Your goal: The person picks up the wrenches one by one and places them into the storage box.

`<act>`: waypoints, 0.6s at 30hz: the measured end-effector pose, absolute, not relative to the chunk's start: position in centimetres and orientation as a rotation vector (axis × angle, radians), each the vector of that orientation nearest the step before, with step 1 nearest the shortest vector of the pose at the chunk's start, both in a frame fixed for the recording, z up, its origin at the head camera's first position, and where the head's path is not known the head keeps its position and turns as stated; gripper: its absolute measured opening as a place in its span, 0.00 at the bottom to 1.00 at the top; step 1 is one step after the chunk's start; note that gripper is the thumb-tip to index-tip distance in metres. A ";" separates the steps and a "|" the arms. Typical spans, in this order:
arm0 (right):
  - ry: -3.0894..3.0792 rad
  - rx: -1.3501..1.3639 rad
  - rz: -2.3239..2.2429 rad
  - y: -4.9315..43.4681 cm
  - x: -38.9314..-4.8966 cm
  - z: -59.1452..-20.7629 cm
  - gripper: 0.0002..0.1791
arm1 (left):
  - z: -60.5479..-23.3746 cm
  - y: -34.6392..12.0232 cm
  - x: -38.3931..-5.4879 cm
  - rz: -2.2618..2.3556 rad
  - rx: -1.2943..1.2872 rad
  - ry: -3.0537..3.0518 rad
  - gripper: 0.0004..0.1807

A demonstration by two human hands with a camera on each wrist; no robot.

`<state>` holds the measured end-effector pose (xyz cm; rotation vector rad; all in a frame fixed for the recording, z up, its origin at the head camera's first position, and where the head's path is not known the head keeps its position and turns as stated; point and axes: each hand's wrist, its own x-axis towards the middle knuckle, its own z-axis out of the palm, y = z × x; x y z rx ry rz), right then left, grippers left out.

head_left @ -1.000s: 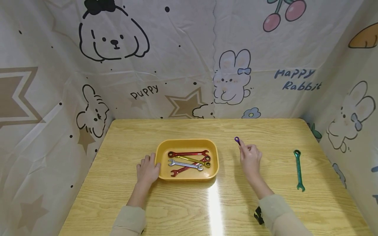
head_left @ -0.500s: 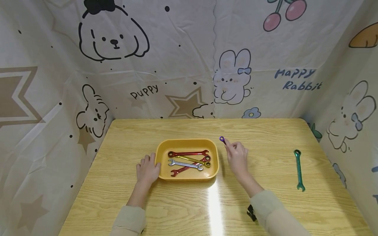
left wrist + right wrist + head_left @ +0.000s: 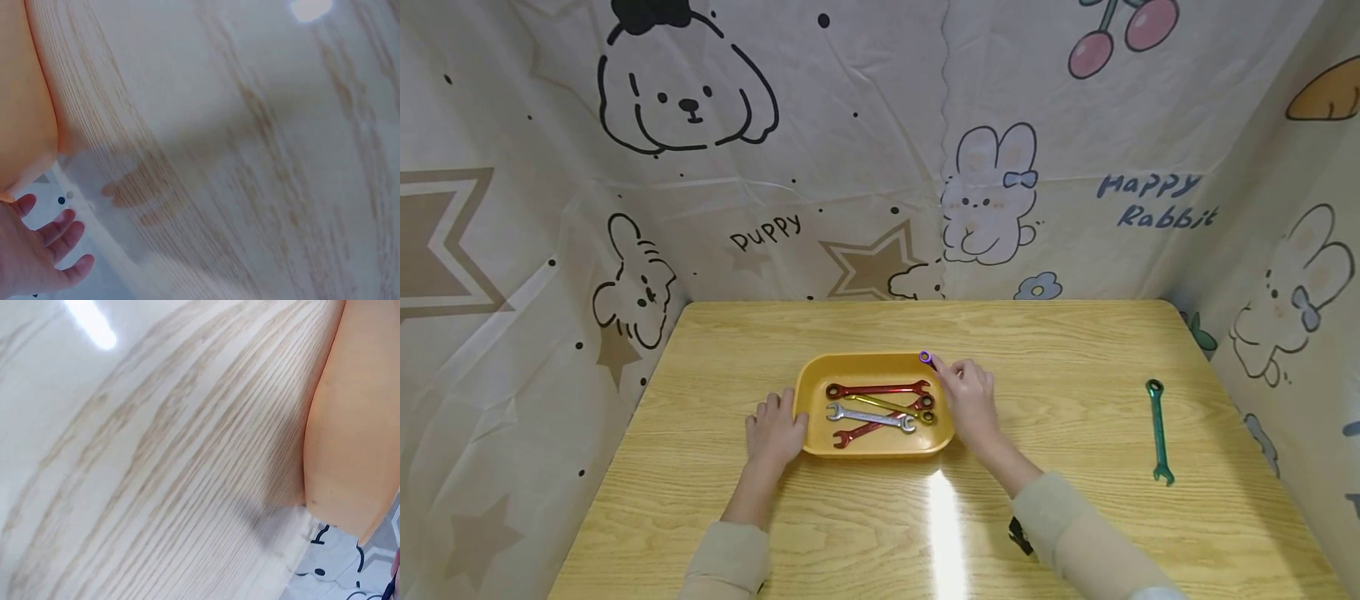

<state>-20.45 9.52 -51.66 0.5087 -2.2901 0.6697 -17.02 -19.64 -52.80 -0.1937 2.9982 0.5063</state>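
Note:
My right hand [image 3: 972, 404] pinches a purple wrench [image 3: 927, 357] between thumb and fingers, at the right rim of a yellow tray [image 3: 880, 454]. The wrench's ring end points up over the back right corner; the hand hides most of the shaft. My left hand [image 3: 775, 433] holds the tray's left rim, thumb over it and fingers along the outside. Inside lie a red wrench [image 3: 880, 389] at the back, a gold wrench [image 3: 883, 405], a silver wrench [image 3: 876, 417] and a second red wrench [image 3: 855, 433], the last three crossing. The left wrist view shows the tray wall [image 3: 25, 94] beside the fingers.
A green wrench [image 3: 1159, 429] lies on the wooden table [image 3: 1075, 333] at the right. Printed cloth [image 3: 865, 167] hangs behind the table and along both sides. A black wrist strap [image 3: 1021, 535] sticks out beside the right sleeve.
My right hand has moved left across the table with the purple wrench, from well right of the tray to its right rim. The left hand and tray stay put.

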 end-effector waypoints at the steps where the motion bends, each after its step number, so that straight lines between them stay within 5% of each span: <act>1: -2.288 0.525 0.662 9.3 -20.4 -51.6 0.18 | -52.8 -19.6 -17.0 0.508 -0.193 2.998 0.23; 18: -2.316 0.719 0.533 5.8 -20.2 -51.8 0.16 | -52.8 -19.6 -17.0 0.526 -0.201 2.995 0.23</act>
